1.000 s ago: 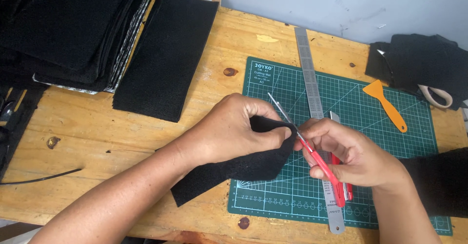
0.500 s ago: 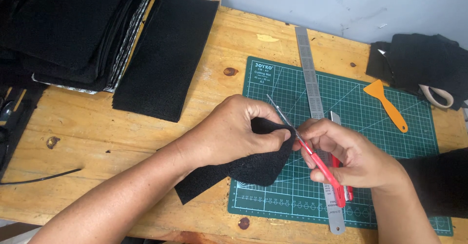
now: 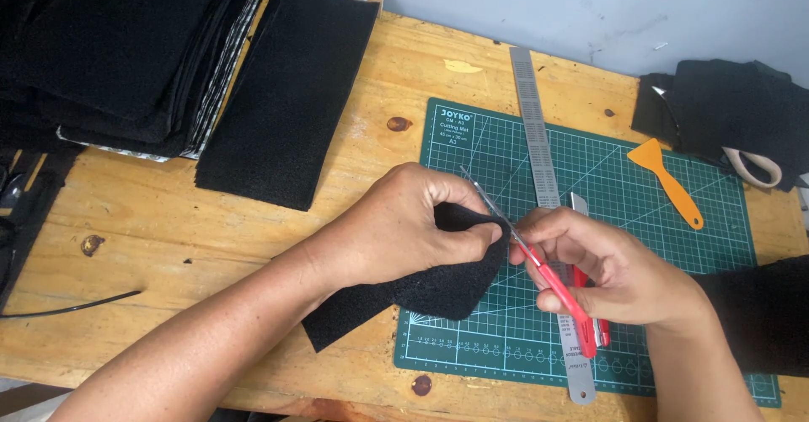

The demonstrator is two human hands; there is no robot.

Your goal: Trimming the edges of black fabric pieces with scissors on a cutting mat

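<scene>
Left hand (image 3: 413,228) was closed on a black foam-like strip (image 3: 421,291), held over the near-left corner of the green cutting mat (image 3: 674,220), its tail trailing onto the wooden bench (image 3: 211,245). Right hand (image 3: 615,275) gripped red-handled scissors (image 3: 548,275), blades at the strip's top edge. Blade gap hidden; possibly mid-cut. Material looked light, soft, floppy: best pinched close beside the cut line. Steel ruler (image 3: 539,152) lay beneath.

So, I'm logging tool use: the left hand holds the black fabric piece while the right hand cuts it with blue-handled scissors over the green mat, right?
Not quite: the scissors have red handles, not blue, as the head view shows. The rest stands: the left hand holds the black fabric piece, the right hand cuts over the green mat.
</scene>
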